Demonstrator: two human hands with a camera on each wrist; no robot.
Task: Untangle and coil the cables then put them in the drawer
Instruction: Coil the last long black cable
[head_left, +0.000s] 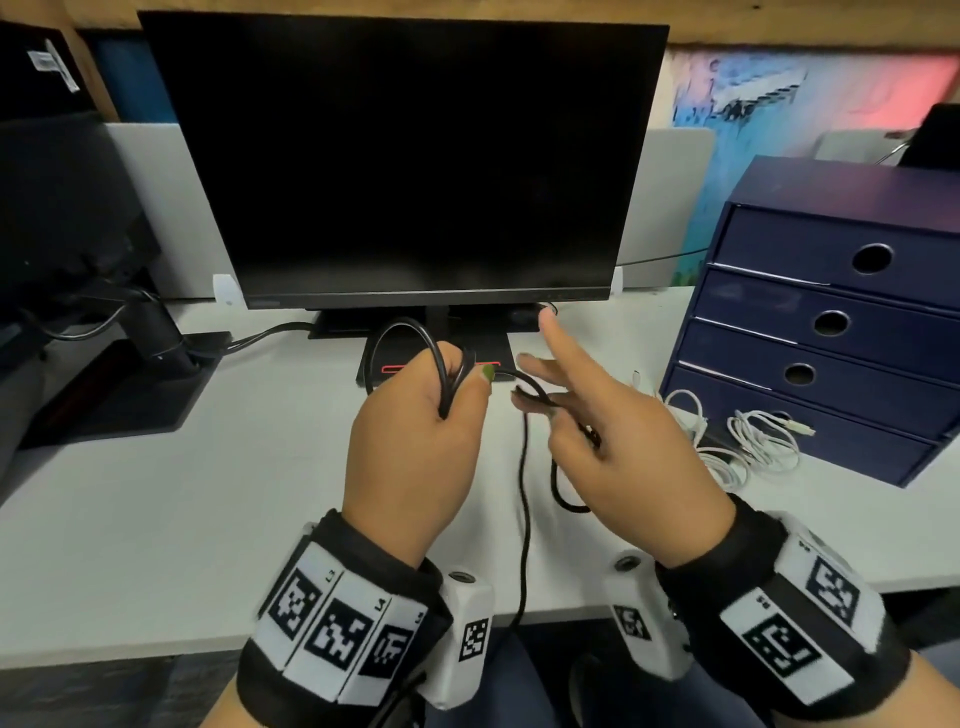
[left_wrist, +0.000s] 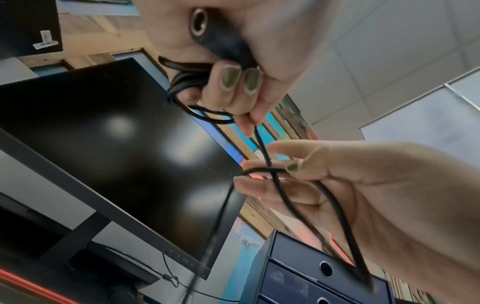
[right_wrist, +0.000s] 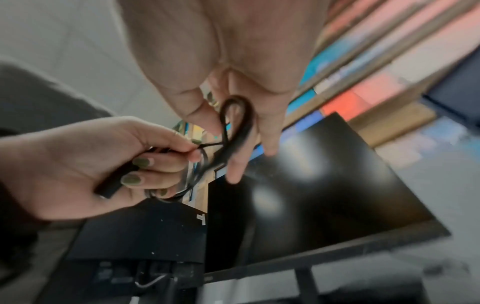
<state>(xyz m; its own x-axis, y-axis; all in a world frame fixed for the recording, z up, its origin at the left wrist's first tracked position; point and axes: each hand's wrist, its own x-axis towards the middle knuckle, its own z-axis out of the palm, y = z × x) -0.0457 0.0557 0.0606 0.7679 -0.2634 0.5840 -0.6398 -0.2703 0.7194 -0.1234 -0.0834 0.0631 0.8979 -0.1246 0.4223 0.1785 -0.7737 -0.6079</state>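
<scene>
Black cable (head_left: 523, 499) runs between both hands above the white desk (head_left: 156, 519). Its coiled loops rise out of the top of the left hand (head_left: 415, 441), whose fingers are curled tight round the bundle; the left wrist view shows a thick black plug end (left_wrist: 221, 41) lying across that palm under the curled fingers. From the left thumb a single strand crosses to the right hand (head_left: 613, 452), just beside it. There the thumb and a bent finger pinch a small loop of the cable, while the index and middle fingers stick out straight. Below the right hand the cable hangs in a slack bend, and a longer strand drops between the wrists past the desk edge. Beyond the right hand, on the desk, lie white cables (head_left: 748, 447) in a loose pile, touching the foot of a blue drawer unit (head_left: 831, 291) whose drawers are closed. Past both hands stands a dark monitor (head_left: 405, 156).
</scene>
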